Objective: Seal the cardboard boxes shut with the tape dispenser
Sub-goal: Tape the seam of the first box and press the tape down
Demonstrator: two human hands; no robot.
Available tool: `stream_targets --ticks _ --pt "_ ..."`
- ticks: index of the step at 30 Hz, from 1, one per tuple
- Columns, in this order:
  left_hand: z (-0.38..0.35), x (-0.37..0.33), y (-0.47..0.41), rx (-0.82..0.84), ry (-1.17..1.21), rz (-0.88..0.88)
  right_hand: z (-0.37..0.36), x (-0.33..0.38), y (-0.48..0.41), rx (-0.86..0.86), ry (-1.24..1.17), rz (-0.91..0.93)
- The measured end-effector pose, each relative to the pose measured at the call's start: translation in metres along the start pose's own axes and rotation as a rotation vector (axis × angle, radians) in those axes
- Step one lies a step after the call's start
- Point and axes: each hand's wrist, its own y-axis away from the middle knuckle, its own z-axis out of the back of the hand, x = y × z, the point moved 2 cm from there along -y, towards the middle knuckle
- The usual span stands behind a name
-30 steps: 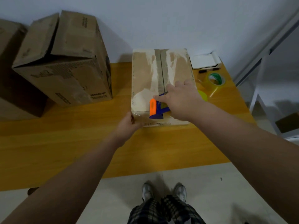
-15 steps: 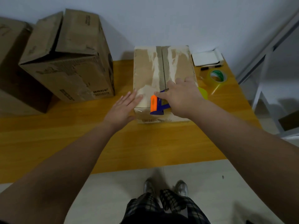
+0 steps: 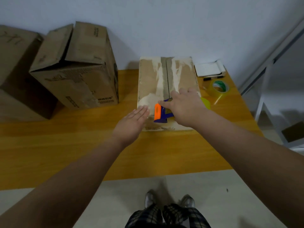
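A closed cardboard box (image 3: pixel 181 76) with torn paper patches lies on the wooden table (image 3: pixel 65 145), its centre seam running away from me. My right hand (image 3: pixel 184 106) grips an orange and blue tape dispenser (image 3: pixel 160 113) on the box's near end, over the seam. My left hand (image 3: pixel 133 122) lies flat with straight fingers at the box's near left corner, fingertips touching the top. A larger box (image 3: pixel 77 69) with loosely folded flaps stands to the left.
Another big cardboard box (image 3: pixel 14 66) sits at the far left. To the right of the small box lie a roll of clear tape (image 3: pixel 219 88), a black marker (image 3: pixel 213 78) and a white holder (image 3: pixel 209 69). A white metal frame (image 3: pixel 271 71) stands right of the table.
My left hand let go of the box's near edge, opened flat and now rests at its near left corner. The right hand and dispenser stayed at the box's near end.
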Motion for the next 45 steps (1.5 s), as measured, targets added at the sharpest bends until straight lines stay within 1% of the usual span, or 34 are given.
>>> stream_targets --ticks 4,6,9,16,24,26,28,30,32,37,40,43,45 --pt "-0.003 -0.012 -0.002 -0.018 -0.007 0.127 0.002 -0.006 0.001 0.019 0.027 0.068" --pt "-0.002 -0.013 -0.004 -0.002 -0.032 0.148 0.005 -0.015 0.006 0.023 0.022 0.104" --pt "-0.001 -0.011 -0.007 0.034 -0.041 0.155 0.009 -0.034 0.017 -0.013 0.042 0.149" --pt "-0.001 -0.015 -0.009 0.045 -0.034 0.189 -0.011 -0.084 0.043 0.078 0.055 0.047" --pt "0.001 -0.022 -0.005 0.051 -0.054 0.211 -0.026 -0.074 0.024 0.121 0.133 0.058" --pt "0.002 -0.031 -0.005 0.046 -0.094 0.235 -0.025 -0.076 0.02 0.126 0.124 0.059" --pt "-0.001 -0.052 -0.011 0.03 -0.118 0.218 -0.026 -0.077 0.018 0.118 0.123 0.072" --pt "-0.009 -0.08 -0.023 0.034 -0.092 0.171 -0.027 -0.077 0.016 0.115 0.103 0.078" --pt "-0.014 -0.096 -0.035 0.035 -0.022 0.188 -0.03 -0.079 0.019 0.111 0.069 0.07" --pt "-0.014 -0.081 -0.035 0.027 -0.01 0.169 -0.026 -0.068 0.021 0.056 0.048 0.055" --pt "-0.009 -0.068 -0.035 0.05 -0.007 0.199 -0.019 -0.059 0.016 0.026 0.024 0.084" --pt "-0.007 -0.063 -0.037 0.077 -0.004 0.195 -0.015 -0.075 0.019 0.015 -0.052 0.126" --pt "-0.007 -0.062 -0.037 0.07 0.013 0.2 -0.018 -0.095 0.028 0.041 -0.089 0.134"
